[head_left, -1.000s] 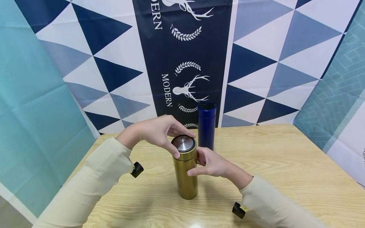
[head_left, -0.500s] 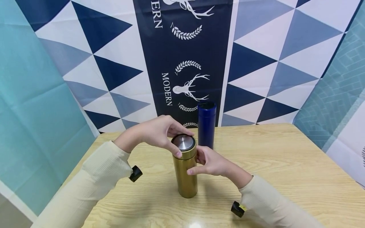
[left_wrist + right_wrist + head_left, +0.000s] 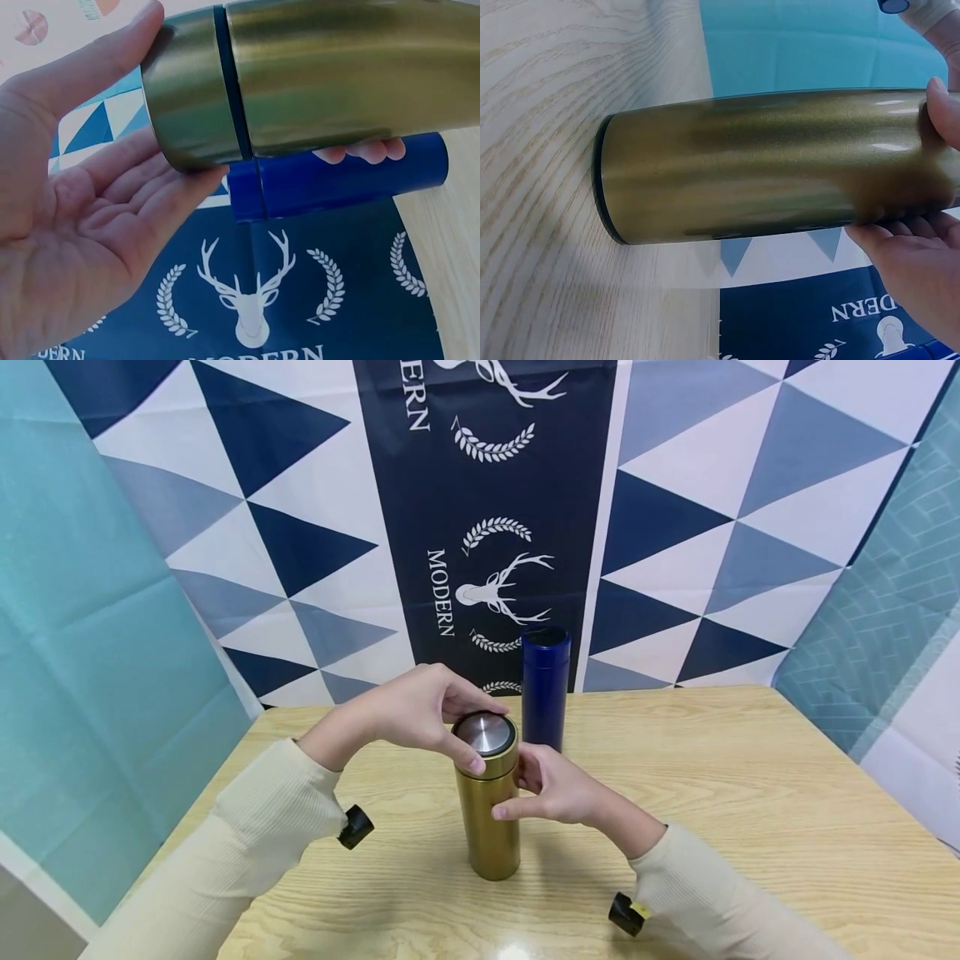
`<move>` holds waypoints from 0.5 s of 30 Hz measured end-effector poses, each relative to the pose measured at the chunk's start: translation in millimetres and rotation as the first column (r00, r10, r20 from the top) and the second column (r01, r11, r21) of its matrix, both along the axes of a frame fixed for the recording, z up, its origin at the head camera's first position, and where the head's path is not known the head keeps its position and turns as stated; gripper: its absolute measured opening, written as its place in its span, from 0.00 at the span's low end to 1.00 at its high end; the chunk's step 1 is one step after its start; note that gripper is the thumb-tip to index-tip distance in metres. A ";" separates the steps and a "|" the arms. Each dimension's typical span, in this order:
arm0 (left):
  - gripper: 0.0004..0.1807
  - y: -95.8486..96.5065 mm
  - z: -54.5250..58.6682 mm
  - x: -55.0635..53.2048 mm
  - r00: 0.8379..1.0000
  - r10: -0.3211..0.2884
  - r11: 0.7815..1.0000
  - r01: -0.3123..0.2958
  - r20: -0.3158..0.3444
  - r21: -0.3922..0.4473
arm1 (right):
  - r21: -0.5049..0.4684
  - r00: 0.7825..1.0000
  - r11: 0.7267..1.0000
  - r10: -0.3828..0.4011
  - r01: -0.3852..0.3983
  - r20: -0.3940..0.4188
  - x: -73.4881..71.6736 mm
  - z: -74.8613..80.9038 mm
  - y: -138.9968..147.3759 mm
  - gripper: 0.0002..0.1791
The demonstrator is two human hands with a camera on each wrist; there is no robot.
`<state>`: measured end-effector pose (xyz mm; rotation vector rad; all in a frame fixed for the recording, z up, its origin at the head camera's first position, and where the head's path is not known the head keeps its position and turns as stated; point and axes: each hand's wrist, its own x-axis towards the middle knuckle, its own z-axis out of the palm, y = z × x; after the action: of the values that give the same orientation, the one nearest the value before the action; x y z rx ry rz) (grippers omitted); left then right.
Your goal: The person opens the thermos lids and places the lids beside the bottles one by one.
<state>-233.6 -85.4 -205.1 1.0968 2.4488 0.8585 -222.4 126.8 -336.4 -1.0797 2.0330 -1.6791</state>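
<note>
A gold thermos flask point(image 3: 491, 831) stands upright on the wooden table in the head view. From above, my left hand point(image 3: 420, 706) pinches its lid point(image 3: 487, 734) between thumb and fingers. The lid has a brushed-steel top, and a dark ring separates it from the body in the left wrist view. My right hand point(image 3: 558, 787) grips the flask's upper body from the right, thumb in front; its fingertips show behind the body in the left wrist view. In the right wrist view the flask's base point(image 3: 609, 180) meets the tabletop.
Behind the gold flask stands a dark blue flask point(image 3: 544, 693), close to the back edge of the wooden table point(image 3: 712, 777). A patterned cloth point(image 3: 487, 485) with deer prints hangs behind the table. Teal cloth point(image 3: 112, 610) covers the left side.
My left thumb has slid a little to the right round the front of the lid, and the left forearm has shifted slightly down. The right hand and the flask stay nearly in place.
</note>
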 end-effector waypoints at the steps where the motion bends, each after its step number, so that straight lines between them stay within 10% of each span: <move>1: 0.35 0.5 0.6 1.1 1.000 0.016 1.000 -0.016 -0.004 -0.007 | 0.000 1.000 1.000 -0.002 0.002 0.000 0.1 0.2 0.0 0.36; 15: 0.35 3.4 -1.8 10.3 0.986 0.138 0.989 -0.142 -0.093 -0.032 | 0.006 1.000 1.000 -0.005 0.005 -0.004 0.6 0.3 0.7 0.36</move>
<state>-223.3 -82.0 -206.9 0.9796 2.6321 0.8150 -221.9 127.5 -336.2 -1.0783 2.0437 -1.6729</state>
